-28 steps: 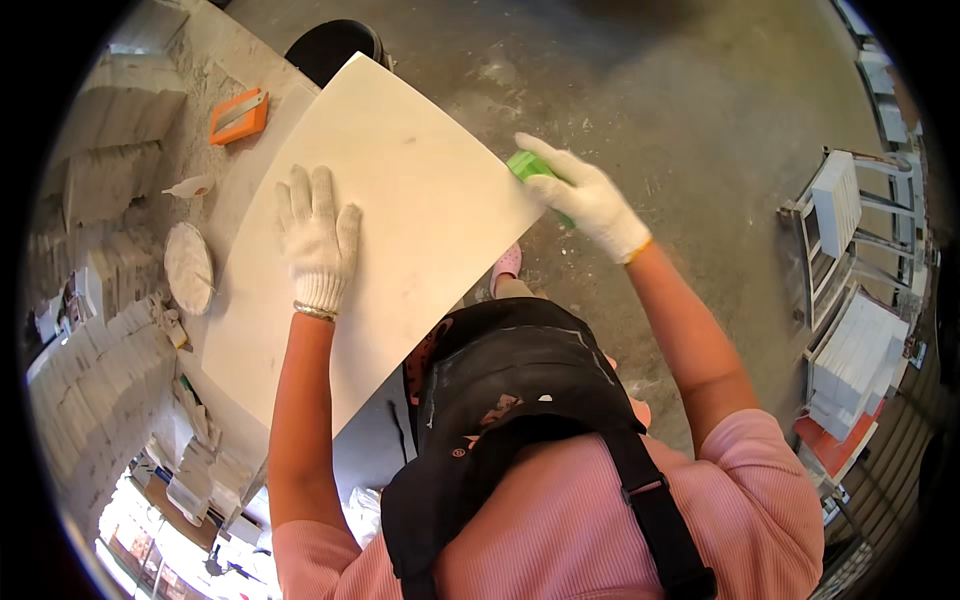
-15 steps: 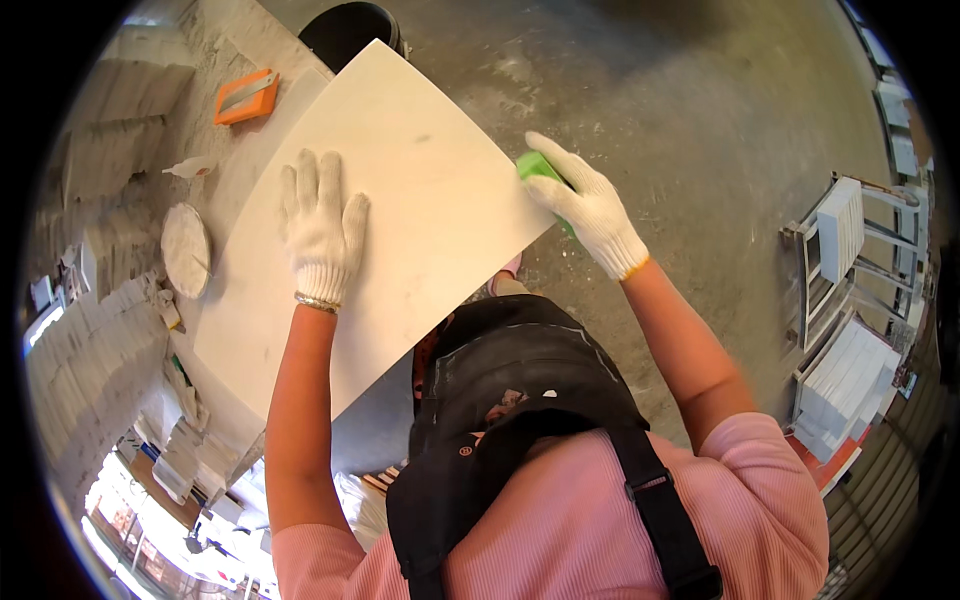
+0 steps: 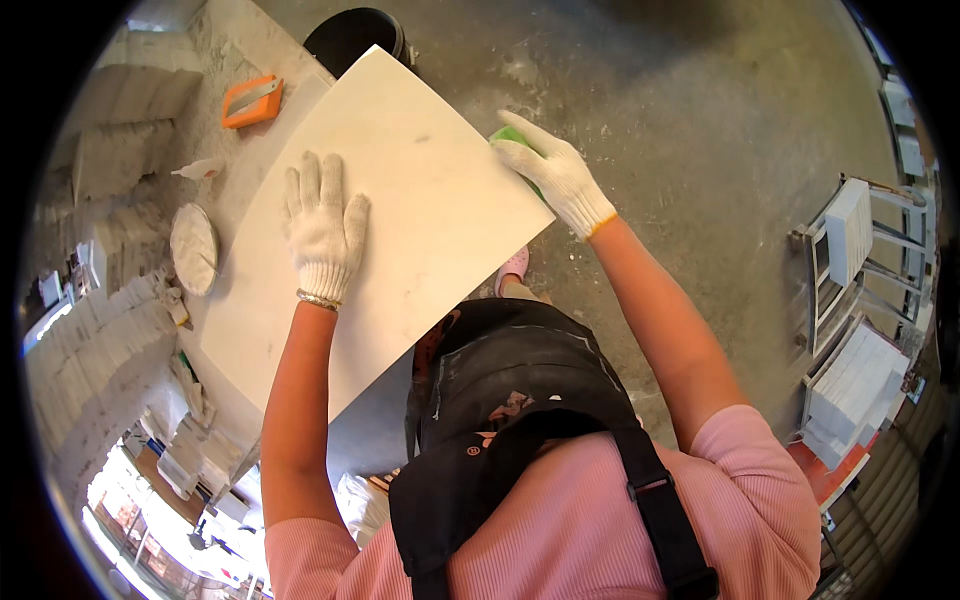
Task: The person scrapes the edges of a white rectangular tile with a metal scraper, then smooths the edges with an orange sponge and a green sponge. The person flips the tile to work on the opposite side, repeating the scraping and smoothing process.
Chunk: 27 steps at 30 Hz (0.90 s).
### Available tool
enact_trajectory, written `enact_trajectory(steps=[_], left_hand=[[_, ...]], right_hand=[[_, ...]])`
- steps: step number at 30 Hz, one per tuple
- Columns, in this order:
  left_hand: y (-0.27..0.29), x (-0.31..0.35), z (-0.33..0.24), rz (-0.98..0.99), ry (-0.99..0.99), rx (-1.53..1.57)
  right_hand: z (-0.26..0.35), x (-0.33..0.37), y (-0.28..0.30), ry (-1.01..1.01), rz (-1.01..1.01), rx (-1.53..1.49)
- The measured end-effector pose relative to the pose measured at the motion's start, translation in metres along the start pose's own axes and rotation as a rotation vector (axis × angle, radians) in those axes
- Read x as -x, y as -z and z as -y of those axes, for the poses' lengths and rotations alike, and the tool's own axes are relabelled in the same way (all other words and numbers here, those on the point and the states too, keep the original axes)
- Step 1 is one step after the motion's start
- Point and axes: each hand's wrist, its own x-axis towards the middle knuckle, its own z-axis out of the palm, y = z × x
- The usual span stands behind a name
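A large cream-white flat panel lies on the work table, its right corner reaching out over the floor. My left hand, in a white knitted glove, rests flat on the panel with fingers spread. My right hand, gloved alike with a yellow cuff edge, grips a green block against the panel's far right edge. Most of the block is hidden behind the thumb and palm, and I cannot tell whether it is a sanding block or a sponge.
On the dusty table lie an orange tool with a metal plate, a round whitish disc and a small white bottle. A black bucket stands beyond the panel. White stacked boards sit on racks at right.
My right hand has slid with the green block along the panel's edge, away from me and to the left. My left hand stays in place on the panel.
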Motion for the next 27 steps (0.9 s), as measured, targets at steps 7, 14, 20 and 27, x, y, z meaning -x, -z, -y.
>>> enact_trajectory(steps=[7, 14, 20, 27], left_hand=[[-0.004, 0.004, 0.007, -0.014, -0.015, 0.024], [-0.003, 0.001, 0.002, -0.005, -0.004, -0.035], [-0.001, 0.001, 0.001, 0.010, 0.011, -0.024], [0.005, -0.001, -0.003, 0.039, 0.014, 0.019]], right_hand=[[-0.024, 0.060, -0.004, -0.320, -0.428, -0.957], [-0.019, 0.089, -0.066, -0.201, -0.757, -1.046], [-0.008, 0.078, -0.085, -0.146, -0.983, -1.042], [-0.031, 0.070, -0.093, -0.092, -1.126, -0.756]])
